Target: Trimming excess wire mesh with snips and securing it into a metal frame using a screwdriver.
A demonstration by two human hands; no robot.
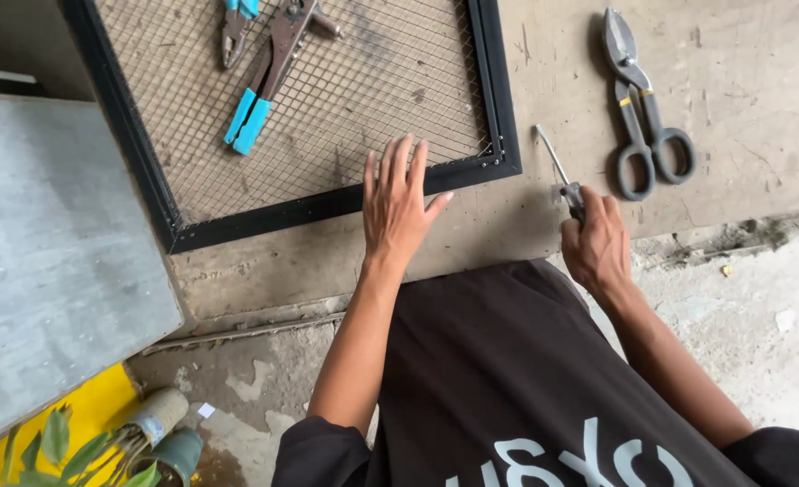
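Metal screwdriver (557, 167) in R hand (598, 248) fist, tip up-left; L hand (397, 207) fingers splayed.

Left hand (397, 206) flat, palm down, fingers spread and extended forward, forearm bare and straight, right hand (598, 245) closed in a fist, knuckles up, wrist slightly bent, dark sleeves at both upper arms

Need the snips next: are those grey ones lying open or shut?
Shut. The snips lie flat on the board, blades together, handle loops nearly touching.
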